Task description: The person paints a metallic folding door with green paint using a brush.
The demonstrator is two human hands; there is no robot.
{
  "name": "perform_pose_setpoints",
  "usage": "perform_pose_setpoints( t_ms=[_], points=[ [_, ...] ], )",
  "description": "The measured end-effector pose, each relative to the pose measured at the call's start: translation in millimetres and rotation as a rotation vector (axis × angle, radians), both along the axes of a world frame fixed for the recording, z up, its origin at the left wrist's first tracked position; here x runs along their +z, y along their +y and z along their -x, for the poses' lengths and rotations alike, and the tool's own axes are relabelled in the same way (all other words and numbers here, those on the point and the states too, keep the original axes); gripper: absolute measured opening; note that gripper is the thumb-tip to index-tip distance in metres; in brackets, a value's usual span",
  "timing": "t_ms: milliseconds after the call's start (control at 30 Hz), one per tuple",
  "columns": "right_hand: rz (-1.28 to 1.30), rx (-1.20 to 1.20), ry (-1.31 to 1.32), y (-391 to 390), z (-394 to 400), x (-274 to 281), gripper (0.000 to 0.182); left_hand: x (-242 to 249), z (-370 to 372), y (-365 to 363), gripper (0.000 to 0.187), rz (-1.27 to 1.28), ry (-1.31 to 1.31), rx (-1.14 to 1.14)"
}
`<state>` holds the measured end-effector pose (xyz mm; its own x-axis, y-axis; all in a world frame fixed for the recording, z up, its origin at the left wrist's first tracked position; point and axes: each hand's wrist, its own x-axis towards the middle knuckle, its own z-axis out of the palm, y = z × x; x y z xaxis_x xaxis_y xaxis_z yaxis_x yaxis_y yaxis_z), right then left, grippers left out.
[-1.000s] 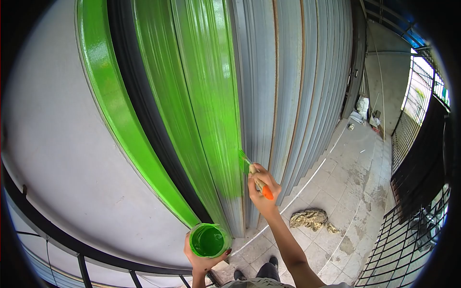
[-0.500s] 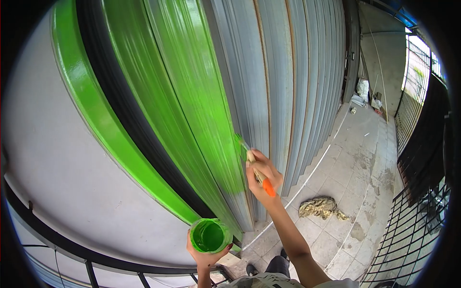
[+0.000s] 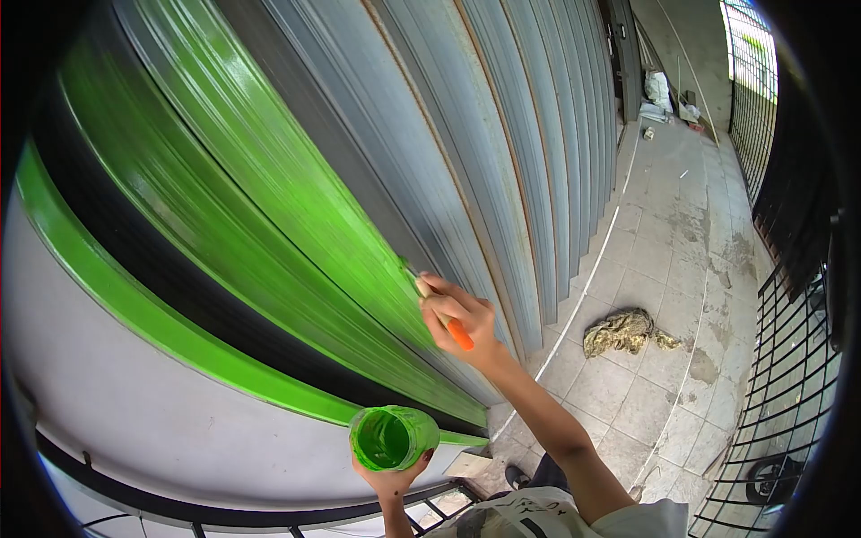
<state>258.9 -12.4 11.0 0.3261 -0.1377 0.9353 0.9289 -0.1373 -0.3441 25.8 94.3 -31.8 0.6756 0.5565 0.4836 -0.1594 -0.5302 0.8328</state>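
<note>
My right hand (image 3: pixel 459 316) is closed round a paintbrush (image 3: pixel 460 334) with a pale handle and an orange end. The green-coated bristles touch the edge of the green-painted part (image 3: pixel 296 197) of a ribbed metal shutter. To the right of that edge, the shutter's grey panels (image 3: pixel 430 117) are bare, with rusty brown seams. Low in the view, my left hand (image 3: pixel 392 480) grips a clear tub (image 3: pixel 421 432) smeared with paint. Green paint lies inside it, and its opening faces up towards me. Most of my left fingers are hidden behind the tub.
On the tiled floor (image 3: pixel 619 394) lies a crumpled, stained cloth (image 3: pixel 623 332). A black metal grille (image 3: pixel 762 359) runs along the right. White bags (image 3: pixel 657 90) and debris sit at the far end. At lower left are a pale wall (image 3: pixel 161 377) and a dark railing (image 3: pixel 224 518).
My view has turned, so the shutter slants more and the floor shows further. The brush remains at the green edge in my right hand; the tub stays in my left, tilted slightly differently.
</note>
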Motion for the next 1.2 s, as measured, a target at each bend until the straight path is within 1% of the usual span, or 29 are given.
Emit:
perform_pose_setpoints(
  t_ms=[100, 133, 267, 300, 367, 400, 500, 567, 633, 667, 700, 800, 833, 933, 1000, 1033, 1100, 1200],
  points=[
    [-0.081, -0.071, -0.121, 8, -3, 10, 0.02, 4, -3, -4, 0.091, 0.051, -0.003, 0.017],
    [-0.054, -0.062, -0.08, 8, -2, 0, 0.02, 4, -2, -3, 0.091, 0.044, 0.002, 0.01],
    [0.076, -0.027, 0.112, 0, 13, -84, 0.018, -3, -1, 6, 0.088, -0.009, 0.007, 0.007],
    [0.125, -0.004, 0.148, -4, 19, -100, 0.018, -5, -1, 8, 0.087, -0.027, 0.006, 0.013],
    [0.227, 0.038, 0.212, -11, 25, -116, 0.017, -1, -4, 6, 0.086, 0.004, -0.01, 0.011],
    [0.225, 0.067, 0.245, -12, 24, -109, 0.017, 1, -4, 4, 0.085, 0.025, -0.019, 0.01],
    [0.144, 0.094, 0.171, -13, 10, -24, 0.016, 1, -3, 4, 0.084, 0.002, -0.052, 0.003],
    [0.053, 0.122, 0.043, -10, -3, 48, 0.015, 7, -5, 0, 0.085, 0.028, -0.064, -0.027],
    [-0.092, 0.11, -0.147, -5, -12, 118, 0.014, 10, -5, -2, 0.085, 0.066, -0.102, -0.049],
    [-0.127, 0.105, -0.241, -4, -17, 150, 0.013, 11, -6, -3, 0.085, 0.092, -0.131, -0.057],
    [-0.161, 0.105, -0.332, -2, -20, 170, 0.013, 10, -6, -4, 0.085, 0.119, -0.158, -0.064],
    [-0.231, 0.153, -0.327, 3, -23, 188, 0.012, 3, -9, 1, 0.084, 0.082, -0.187, -0.067],
    [-0.182, 0.152, -0.282, 2, -21, 177, 0.012, 4, -9, 1, 0.083, 0.068, -0.187, -0.063],
    [-0.006, 0.117, -0.123, -8, -16, 107, 0.011, 7, -7, 2, 0.083, 0.036, -0.188, -0.051],
    [0.018, 0.219, 0.001, -21, -7, 79, 0.011, 7, -8, 3, 0.082, 0.032, -0.195, -0.044],
    [0.07, 0.287, 0.033, -29, -6, 76, 0.012, 8, -7, 3, 0.082, 0.022, -0.198, -0.045],
    [0.173, 0.421, 0.093, -45, -5, 83, 0.013, 14, -6, 3, 0.081, -0.003, -0.21, -0.047],
    [0.346, 0.443, 0.035, -65, -13, 130, 0.013, 21, -5, -1, 0.081, 0.019, -0.227, -0.027]
  ],
)
